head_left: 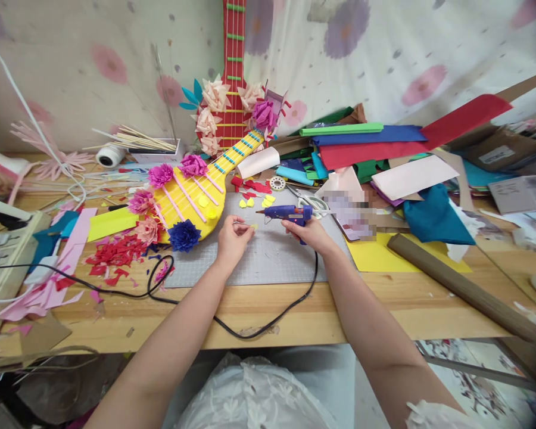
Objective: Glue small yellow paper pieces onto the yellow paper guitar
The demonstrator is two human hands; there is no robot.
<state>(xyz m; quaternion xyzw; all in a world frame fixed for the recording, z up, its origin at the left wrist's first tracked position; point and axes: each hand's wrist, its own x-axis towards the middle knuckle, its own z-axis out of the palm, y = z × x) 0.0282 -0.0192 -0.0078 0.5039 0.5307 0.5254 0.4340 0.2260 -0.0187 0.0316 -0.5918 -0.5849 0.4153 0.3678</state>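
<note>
My right hand (312,232) is wrapped round the handle of a blue hot glue gun (290,213), whose nozzle points left. A small yellow paper petal (254,227) is pinched in the fingertips of my left hand (233,238), close below the nozzle. Both hands are over a grey cutting mat (268,268). Beyond them lie several loose yellow petals (249,202) and red paper scraps (250,186). To the left rests a yellow paper lute (214,179) with pink strips, trimmed with pink flowers (159,175) and a dark blue flower (184,236).
A black cord (290,307) loops along the table's front. Scissors (310,201) lie behind the glue gun. Coloured paper sheets (370,152) pile up at the back right, a brown roll (455,283) in front. A red instrument (234,71) leans on the curtain. Red shreds (116,256) cover the left.
</note>
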